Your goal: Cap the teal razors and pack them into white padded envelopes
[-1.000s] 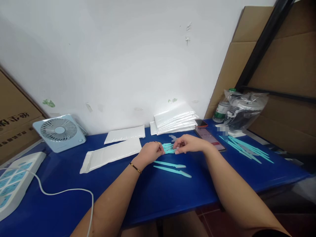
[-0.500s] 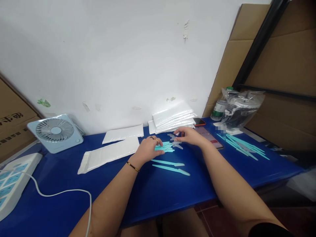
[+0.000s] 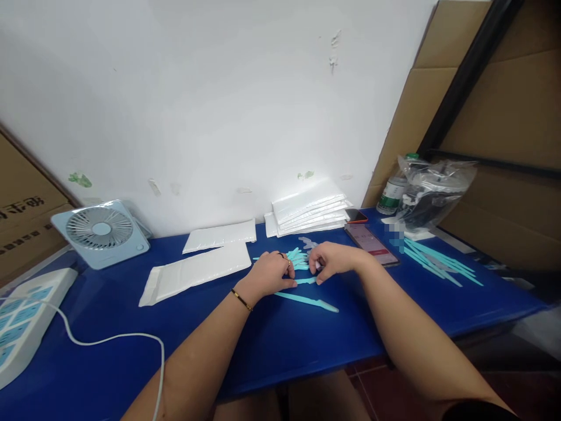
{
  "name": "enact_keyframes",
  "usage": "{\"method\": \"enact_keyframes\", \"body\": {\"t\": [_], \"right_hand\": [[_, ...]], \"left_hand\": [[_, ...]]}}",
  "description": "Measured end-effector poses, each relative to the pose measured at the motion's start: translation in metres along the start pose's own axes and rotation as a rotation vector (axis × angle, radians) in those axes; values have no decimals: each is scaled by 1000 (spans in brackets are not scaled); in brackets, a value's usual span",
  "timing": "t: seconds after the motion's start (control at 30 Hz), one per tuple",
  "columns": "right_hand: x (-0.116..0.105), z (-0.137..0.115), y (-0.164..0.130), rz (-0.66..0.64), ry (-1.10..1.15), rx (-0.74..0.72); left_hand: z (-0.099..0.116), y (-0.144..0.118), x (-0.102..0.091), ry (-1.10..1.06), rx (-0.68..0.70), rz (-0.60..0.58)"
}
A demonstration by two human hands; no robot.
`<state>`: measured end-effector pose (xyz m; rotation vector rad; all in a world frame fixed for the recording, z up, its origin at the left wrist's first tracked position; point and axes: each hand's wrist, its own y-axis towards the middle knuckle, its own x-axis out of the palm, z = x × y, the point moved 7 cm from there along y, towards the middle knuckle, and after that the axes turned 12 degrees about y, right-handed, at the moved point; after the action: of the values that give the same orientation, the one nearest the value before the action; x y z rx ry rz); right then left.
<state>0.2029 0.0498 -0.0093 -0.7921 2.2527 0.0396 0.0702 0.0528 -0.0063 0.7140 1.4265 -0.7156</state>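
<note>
2 hands of mine meet over a little heap of teal plastic sticks point(image 3: 295, 259) in the middle of the blue table point(image 3: 307, 345). My left hand point(image 3: 268, 273) is curled, fingers resting on 1 teal stick point(image 3: 305, 281) that runs across to my right hand point(image 3: 332, 261), whose fingertips pinch its other end. Another loose stick point(image 3: 309, 302) lies flat just in front of my hands. A phone point(image 3: 371, 244) lies face up just right of my right hand. White mailer bags point(image 3: 197, 272) lie to the left, near a small fan point(image 3: 101, 233).
</note>
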Motion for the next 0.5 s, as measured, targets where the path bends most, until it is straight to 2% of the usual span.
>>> {"method": "enact_keyframes", "body": {"t": [0.1, 0.2, 0.4, 0.5], "right_hand": [[3, -1, 3, 4, -66, -8], [-6, 0, 0, 66, -33, -29], [-38, 16, -9, 358, -51, 47], [-48, 16, -12, 484, -79, 31]], "left_hand": [[2, 0, -3, 25, -21, -13], [-1, 1, -10, 41, -70, 28], [-25, -2, -21, 74, -240, 93], [-18, -5, -26, 26, -176, 128]]}}
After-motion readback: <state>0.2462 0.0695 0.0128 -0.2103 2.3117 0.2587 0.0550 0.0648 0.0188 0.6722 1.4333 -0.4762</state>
